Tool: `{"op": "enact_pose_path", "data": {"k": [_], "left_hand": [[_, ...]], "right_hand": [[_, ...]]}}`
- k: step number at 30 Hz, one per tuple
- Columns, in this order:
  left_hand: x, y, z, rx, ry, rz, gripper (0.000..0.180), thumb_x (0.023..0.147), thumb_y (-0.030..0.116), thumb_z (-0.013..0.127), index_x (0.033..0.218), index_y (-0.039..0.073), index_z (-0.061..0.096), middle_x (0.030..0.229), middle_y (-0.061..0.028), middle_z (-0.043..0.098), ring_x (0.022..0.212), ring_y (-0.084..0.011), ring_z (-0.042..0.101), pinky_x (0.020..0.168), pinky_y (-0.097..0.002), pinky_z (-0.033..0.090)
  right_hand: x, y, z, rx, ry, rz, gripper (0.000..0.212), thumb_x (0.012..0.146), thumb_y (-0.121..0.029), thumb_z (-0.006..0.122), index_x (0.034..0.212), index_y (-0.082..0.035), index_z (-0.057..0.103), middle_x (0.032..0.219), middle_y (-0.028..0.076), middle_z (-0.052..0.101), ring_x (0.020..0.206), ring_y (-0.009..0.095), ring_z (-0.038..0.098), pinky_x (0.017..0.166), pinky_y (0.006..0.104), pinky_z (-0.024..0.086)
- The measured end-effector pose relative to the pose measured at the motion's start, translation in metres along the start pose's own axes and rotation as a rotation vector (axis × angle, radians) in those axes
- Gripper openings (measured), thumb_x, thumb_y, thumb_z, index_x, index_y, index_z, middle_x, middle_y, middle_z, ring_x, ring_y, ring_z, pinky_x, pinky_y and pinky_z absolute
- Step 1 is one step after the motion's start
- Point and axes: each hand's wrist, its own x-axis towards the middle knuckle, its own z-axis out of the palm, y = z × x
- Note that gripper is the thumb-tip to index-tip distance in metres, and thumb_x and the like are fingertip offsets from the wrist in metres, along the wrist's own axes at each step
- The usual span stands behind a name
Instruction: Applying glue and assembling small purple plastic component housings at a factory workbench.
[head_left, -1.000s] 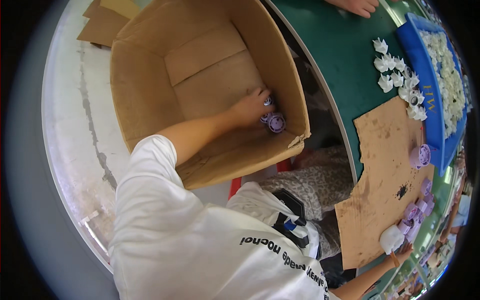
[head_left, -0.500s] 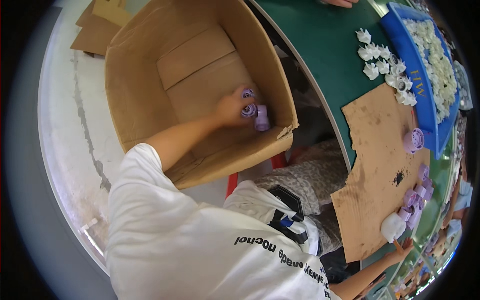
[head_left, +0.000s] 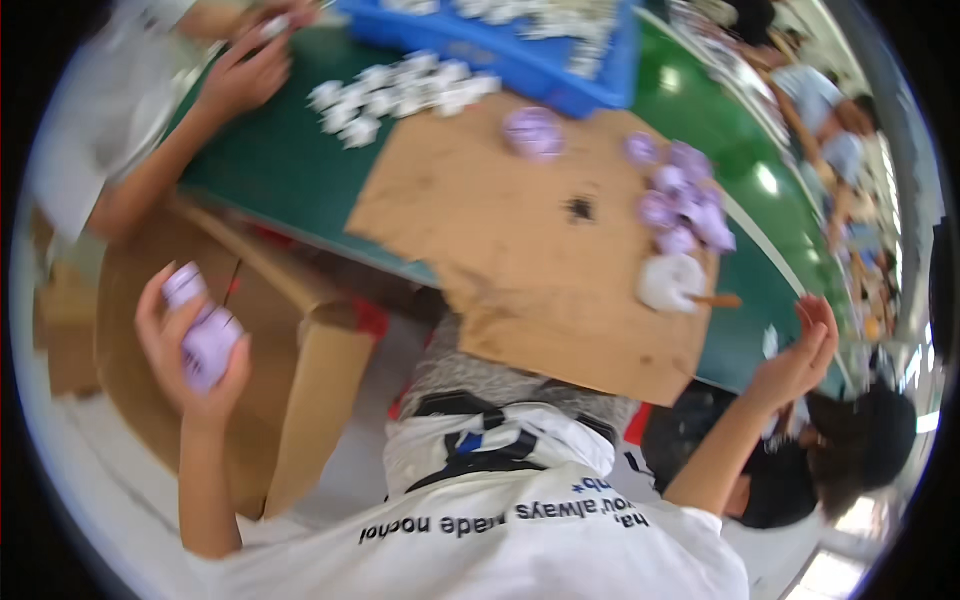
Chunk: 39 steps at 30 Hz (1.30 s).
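Holding purple fitting (head_left: 208, 348), possibly two (blurred), in left grip (head_left: 170, 348), curled round; over or beside cardboard box (head_left: 322, 400), cannot tell which. With right grip (head_left: 795, 365) slack, half-uncurled, apparently bare. Judged part-way: with clustered purple fittings (head_left: 688, 205) and lone purple ring (head_left: 535, 133) outside box, on cardboard sheet (head_left: 500, 240). Cannot make out box contents. Noted white pieces (head_left: 560, 22) in blue tray (head_left: 595, 97), loose white parts (head_left: 400, 95) on green surface (head_left: 270, 165).

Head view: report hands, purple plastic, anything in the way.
Left hand holds purple plastic over open carton; piece count unclear. Right hand open, apparently empty. Possible obstacle near right hand: white pot with brown stick.
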Motion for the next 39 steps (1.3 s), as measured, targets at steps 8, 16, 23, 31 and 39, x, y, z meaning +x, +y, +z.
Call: {"op": "enact_pose_path", "data": {"k": [8, 16, 23, 31, 39], "left_hand": [[0.091, 0.192, 0.062, -0.603, -0.11, 0.5, 0.057, 0.068, 0.024, 0.075, 0.116, 0.009, 0.049, 0.132, -0.0319, 0.031, 0.112, -0.0415, 0.049, 0.086, -0.042, 0.049], [0.134, 0.308, 0.155, -0.761, -0.057, 0.776, 0.053, 0.058, 0.028, 0.073, 0.105, 0.007, 0.063, 0.122, -0.0248, 0.047, 0.1, -0.0365, 0.056, 0.083, -0.0405, 0.049], [0.139, 0.348, 0.174, -0.514, -0.029, 0.8, 0.069, 0.083, 0.07, 0.036, 0.105, 0.013, 0.068, 0.118, -0.0116, 0.059, 0.094, -0.028, 0.055, 0.092, -0.0432, 0.036], [0.156, 0.389, 0.202, -0.793, -0.132, 0.854, 0.07, 0.091, 0.059, 0.03, 0.125, 0.002, 0.055, 0.129, -0.0163, 0.053, 0.124, -0.0414, 0.042, 0.105, -0.0589, 0.016], [0.166, 0.413, 0.225, -0.825, -0.101, 0.726, 0.051, 0.093, 0.039, 0.039, 0.122, 0.0, 0.053, 0.132, -0.0226, 0.046, 0.116, -0.0385, 0.047, 0.098, -0.0443, 0.035]], "right_hand": [[-0.048, -0.155, 0.074, 1.015, -0.517, 0.275, 0.108, 0.067, -0.06, 0.071, 0.14, -0.006, 0.014, 0.134, 0.02, 0.038, 0.123, 0.032, 0.04, 0.102, 0.0439, 0.034], [-0.014, -0.119, 0.04, 1.452, -0.514, 0.698, 0.092, 0.077, -0.036, 0.074, 0.147, -0.01, 0.02, 0.136, 0.007, 0.038, 0.12, 0.017, 0.043, 0.1, 0.0309, 0.036], [-0.021, -0.091, 0.016, 1.369, -0.209, 0.672, 0.102, 0.071, -0.044, 0.077, 0.147, -0.008, 0.019, 0.139, 0.012, 0.037, 0.125, 0.021, 0.041, 0.101, 0.0332, 0.037], [0.014, -0.064, -0.002, 1.326, -0.119, 0.513, 0.093, 0.069, -0.024, 0.076, 0.144, -0.009, 0.023, 0.132, 0.01, 0.042, 0.122, 0.023, 0.045, 0.102, 0.0327, 0.037], [0.039, -0.047, -0.005, 1.31, 0.067, 0.677, 0.054, 0.084, -0.016, 0.058, 0.133, -0.009, 0.037, 0.111, 0.005, 0.051, 0.099, 0.014, 0.055, 0.084, 0.0287, 0.048]]}}
